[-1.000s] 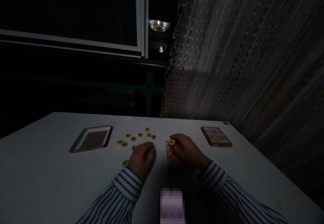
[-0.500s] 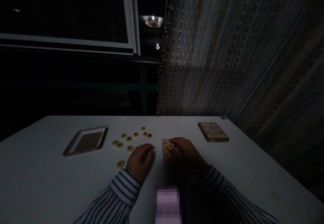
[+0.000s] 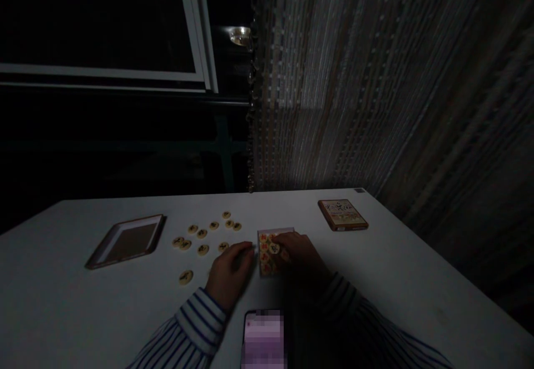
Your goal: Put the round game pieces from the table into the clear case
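Note:
My right hand (image 3: 302, 257) is over a shallow square box (image 3: 275, 230) and pinches a round xiangqi piece (image 3: 274, 249) with a black character. Below it, several xiangqi pieces with red characters (image 3: 264, 246) sit in rows inside the box; my hand and its shadow hide the right part. Just left of the box, my left hand (image 3: 230, 274) rests at the table with thumb and fingers apart and nothing visible in it. Loose black-character pieces (image 3: 202, 250) lie scattered on the table beyond and left of that hand, one partly hidden behind it.
On the white table (image 3: 83, 308), an open tray-like lid (image 3: 125, 244) lies at the left and a printed flat box (image 3: 342, 215) at the back right. A phone (image 3: 263, 338) with a blurred screen is at the near edge. Beaded curtains (image 3: 317, 79) hang behind.
The view has turned slightly, so everything sits further left. My right hand has drawn back a little with the piece, baring more of the red pieces. My left hand stays beside the box.

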Demonstrator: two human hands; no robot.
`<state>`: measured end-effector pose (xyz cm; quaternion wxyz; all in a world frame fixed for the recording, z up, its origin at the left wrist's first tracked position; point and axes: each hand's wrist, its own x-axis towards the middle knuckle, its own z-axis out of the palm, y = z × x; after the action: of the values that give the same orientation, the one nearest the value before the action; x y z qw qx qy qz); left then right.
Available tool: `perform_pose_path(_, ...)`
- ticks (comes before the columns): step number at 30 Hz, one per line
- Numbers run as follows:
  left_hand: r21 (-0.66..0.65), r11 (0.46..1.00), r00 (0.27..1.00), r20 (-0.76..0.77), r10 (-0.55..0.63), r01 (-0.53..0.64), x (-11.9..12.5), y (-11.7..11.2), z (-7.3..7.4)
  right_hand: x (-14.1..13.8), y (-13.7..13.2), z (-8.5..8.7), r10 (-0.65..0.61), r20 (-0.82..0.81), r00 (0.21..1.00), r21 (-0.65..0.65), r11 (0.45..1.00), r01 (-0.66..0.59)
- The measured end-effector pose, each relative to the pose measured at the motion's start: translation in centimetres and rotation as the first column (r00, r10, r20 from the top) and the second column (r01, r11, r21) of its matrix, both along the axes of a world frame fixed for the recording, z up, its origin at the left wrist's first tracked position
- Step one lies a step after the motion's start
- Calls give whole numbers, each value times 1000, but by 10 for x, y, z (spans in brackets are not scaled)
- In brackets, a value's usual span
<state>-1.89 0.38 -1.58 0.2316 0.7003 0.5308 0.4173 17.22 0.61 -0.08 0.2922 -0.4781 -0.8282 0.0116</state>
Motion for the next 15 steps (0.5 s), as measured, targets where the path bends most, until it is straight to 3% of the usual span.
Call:
perform_pose_path(6, -67, 997, 998, 55, -39, 43, 17, 2, 11, -2, -4, 6, -2, 28, 1000, 17, 1000, 2)
perform_pose_path(15, -205, 972, 942, 332, -44, 118, 29, -11, 11, -7, -7, 11, 32, 190, 981, 2, 999, -33)
